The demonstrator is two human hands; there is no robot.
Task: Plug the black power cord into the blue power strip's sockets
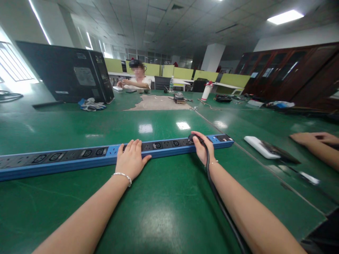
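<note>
A long blue power strip (169, 151) with black sockets lies across the green table, reaching past the left edge of the view. Across its middle rests my left hand (131, 158), palm down, with fingers stretched over the top and the thumb along the near side. My right hand (203, 148) grips a black power plug (193, 138) at the strip's right part. The plug is against the socket face; how deep it sits I cannot tell. From it a thick black cable (219, 201) runs under my right wrist side and down along the forearm.
A black computer case (66, 72) stands at back left, with gloves (91, 104) beside it. A person (136, 79) sits across the table. At right lie a white power bank (261, 147) and another person's hands (312, 139). A white bottle (207, 91) stands farther back.
</note>
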